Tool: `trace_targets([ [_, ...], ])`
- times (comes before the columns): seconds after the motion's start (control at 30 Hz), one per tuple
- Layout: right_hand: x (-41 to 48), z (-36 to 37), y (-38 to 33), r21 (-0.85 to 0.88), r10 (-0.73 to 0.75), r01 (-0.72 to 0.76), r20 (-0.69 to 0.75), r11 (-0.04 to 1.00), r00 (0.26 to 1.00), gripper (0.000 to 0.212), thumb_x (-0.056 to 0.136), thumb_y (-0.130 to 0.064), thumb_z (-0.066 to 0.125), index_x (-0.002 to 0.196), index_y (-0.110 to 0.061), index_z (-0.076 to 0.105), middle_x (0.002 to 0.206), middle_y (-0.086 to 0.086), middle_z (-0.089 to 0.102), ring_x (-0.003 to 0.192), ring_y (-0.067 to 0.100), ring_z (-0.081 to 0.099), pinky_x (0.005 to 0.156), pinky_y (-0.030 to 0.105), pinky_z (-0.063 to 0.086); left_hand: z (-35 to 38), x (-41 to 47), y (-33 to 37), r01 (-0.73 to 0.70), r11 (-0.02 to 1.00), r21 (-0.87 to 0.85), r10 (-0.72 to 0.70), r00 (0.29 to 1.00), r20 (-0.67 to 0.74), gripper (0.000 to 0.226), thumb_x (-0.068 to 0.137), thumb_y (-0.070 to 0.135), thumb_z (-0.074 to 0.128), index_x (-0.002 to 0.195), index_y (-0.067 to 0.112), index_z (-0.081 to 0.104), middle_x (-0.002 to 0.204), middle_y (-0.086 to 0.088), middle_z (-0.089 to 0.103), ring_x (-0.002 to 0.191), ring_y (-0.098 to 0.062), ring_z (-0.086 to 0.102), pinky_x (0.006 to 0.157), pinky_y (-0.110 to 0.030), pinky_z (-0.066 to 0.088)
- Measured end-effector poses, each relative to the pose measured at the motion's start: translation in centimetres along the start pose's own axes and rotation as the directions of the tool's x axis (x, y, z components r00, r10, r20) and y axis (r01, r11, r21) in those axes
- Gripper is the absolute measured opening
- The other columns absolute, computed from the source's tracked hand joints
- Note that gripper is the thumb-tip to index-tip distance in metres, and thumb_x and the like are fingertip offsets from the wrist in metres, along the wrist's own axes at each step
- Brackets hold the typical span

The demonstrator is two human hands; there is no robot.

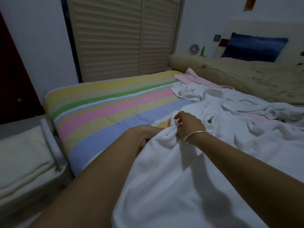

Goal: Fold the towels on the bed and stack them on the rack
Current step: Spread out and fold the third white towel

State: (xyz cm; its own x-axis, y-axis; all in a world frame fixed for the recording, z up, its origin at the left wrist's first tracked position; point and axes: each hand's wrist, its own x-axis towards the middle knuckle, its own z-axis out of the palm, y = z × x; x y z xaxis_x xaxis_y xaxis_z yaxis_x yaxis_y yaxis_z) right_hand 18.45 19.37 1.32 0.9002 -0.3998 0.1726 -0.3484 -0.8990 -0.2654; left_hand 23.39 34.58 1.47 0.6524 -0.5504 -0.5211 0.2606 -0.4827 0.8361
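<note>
Our left hand [142,137] grips the white towel [164,178] from underneath, its fingers curled and partly hidden by the cloth. Our right hand [187,125], a bangle [195,134] on the wrist, pinches the bunched edge just beside it. The towel drapes from both hands towards us over the striped bed [107,104]. Further up the bed lie a crumpled white heap [197,93] and a pink towel [194,78]. On the left, a folded cream towel [24,158] rests on the rack [52,145].

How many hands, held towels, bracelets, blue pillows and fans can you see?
Hands: 2, left hand, right hand
Held towel: 1
Bracelet: 1
Blue pillow: 1
Fan: 1
Total: 6
</note>
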Motion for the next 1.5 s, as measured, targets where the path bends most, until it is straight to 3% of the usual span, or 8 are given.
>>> trace_targets([
  [0.13, 0.7, 0.0, -2.0, -0.037, 0.016, -0.014, 0.04, 0.999, 0.999, 0.033, 0.089, -0.017, 0.049, 0.119, -0.028, 0.052, 0.122, 0.002, 0.055, 0.108, 0.025, 0.057, 0.093, 0.038, 0.047, -5.8, 0.2, -0.5, -0.099, 0.995, -0.015, 0.088, 0.935, -0.344, 0.036, 0.08, 0.031, 0.077, 0.089, -0.002, 0.068, 0.082, -0.007, 0.066, 0.065, -0.018, 0.061, 0.053, -0.023, 0.049],
  [0.33, 1.0, 0.9, -6.6, -0.186, -0.128, 0.133, 0.039, 0.974, 0.991, 0.033, 0.09, -0.018, 0.046, 0.121, -0.028, 0.051, 0.124, 0.0, 0.052, 0.104, 0.028, 0.058, 0.085, 0.034, 0.045, -19.6, -4.8, -4.0, 0.07, 0.924, 0.375, 0.311, 0.432, -0.847, 0.024, 0.082, 0.039, 0.071, 0.09, 0.016, 0.075, 0.103, -0.009, 0.071, 0.096, -0.031, 0.066, 0.081, -0.034, 0.052],
  [0.8, 12.7, 5.2, -14.8, -0.107, -0.241, 0.261, 0.172, 0.959, 0.955, 0.06, 0.089, -0.008, 0.046, 0.145, -0.021, 0.03, 0.145, 0.009, 0.04, 0.133, 0.028, 0.037, 0.104, 0.04, 0.039, -22.1, 2.7, -6.7, -0.051, 0.982, 0.182, 0.171, 0.643, -0.746, 0.033, 0.085, 0.027, 0.062, 0.097, -0.001, 0.073, 0.101, -0.017, 0.071, 0.102, -0.032, 0.065, 0.084, -0.034, 0.052],
  [0.9, 12.9, 6.8, -16.4, -0.142, -0.409, 0.465, 0.302, 0.874, 0.861, 0.082, 0.087, -0.009, 0.052, 0.153, -0.023, 0.006, 0.158, 0.004, 0.016, 0.146, 0.025, 0.011, 0.116, 0.039, 0.021, -21.1, 2.6, -7.7, -0.194, 0.979, 0.056, 0.196, 0.846, -0.496, 0.041, 0.075, 0.022, 0.078, 0.111, 0.003, 0.07, 0.08, 0.001, 0.072, 0.074, -0.002, 0.068, 0.07, -0.017, 0.053],
  [0.97, 12.8, 7.2, -16.8, -0.299, -0.483, 0.59, 0.363, 0.75, 0.797, 0.088, 0.085, -0.017, 0.059, 0.153, -0.022, 0.003, 0.159, 0.003, 0.012, 0.148, 0.024, 0.003, 0.119, 0.038, 0.009, -20.5, 1.8, -7.4, -0.159, 0.943, 0.291, 0.245, 0.926, -0.286, 0.079, 0.076, 0.024, 0.082, 0.143, 0.009, 0.042, 0.119, -0.001, 0.063, 0.102, 0.001, 0.061, 0.079, -0.012, 0.043],
  [1.13, 11.8, 5.9, -14.9, -0.399, -0.644, 0.676, 0.234, 0.62, 0.729, 0.048, 0.079, -0.029, 0.066, 0.121, -0.01, 0.053, 0.12, 0.011, 0.057, 0.118, 0.03, 0.047, 0.099, 0.035, 0.033, -18.0, -0.3, -5.5, -0.18, 0.789, 0.587, 0.28, 0.957, -0.083, 0.071, 0.08, 0.052, 0.071, 0.141, 0.029, 0.043, 0.132, 0.011, 0.05, 0.116, -0.01, 0.049, 0.09, -0.016, 0.034],
  [1.3, 9.0, 2.2, -10.4, -0.276, -0.637, 0.68, 0.238, 0.679, 0.733, 0.043, 0.073, -0.031, 0.07, 0.108, -0.009, 0.054, 0.104, 0.01, 0.06, 0.1, 0.03, 0.053, 0.078, 0.035, 0.042, -16.8, 0.7, -4.2, -0.163, 0.944, 0.287, 0.25, 0.921, -0.299, 0.052, 0.09, 0.062, 0.048, 0.108, 0.019, 0.071, 0.11, -0.001, 0.069, 0.102, -0.023, 0.063, 0.096, -0.035, 0.048],
  [1.5, 7.2, 0.2, -7.8, -0.07, -0.45, 0.518, 0.408, 0.852, 0.795, 0.033, 0.085, -0.012, 0.049, 0.115, -0.023, 0.056, 0.11, -0.004, 0.065, 0.102, 0.019, 0.059, 0.083, 0.025, 0.044, -14.0, 1.9, -2.7, 0.022, 0.833, 0.552, 0.303, 0.818, -0.489, 0.051, 0.072, 0.068, 0.066, 0.099, 0.025, 0.064, 0.093, 0.005, 0.071, 0.088, -0.018, 0.067, 0.081, -0.031, 0.052],
])
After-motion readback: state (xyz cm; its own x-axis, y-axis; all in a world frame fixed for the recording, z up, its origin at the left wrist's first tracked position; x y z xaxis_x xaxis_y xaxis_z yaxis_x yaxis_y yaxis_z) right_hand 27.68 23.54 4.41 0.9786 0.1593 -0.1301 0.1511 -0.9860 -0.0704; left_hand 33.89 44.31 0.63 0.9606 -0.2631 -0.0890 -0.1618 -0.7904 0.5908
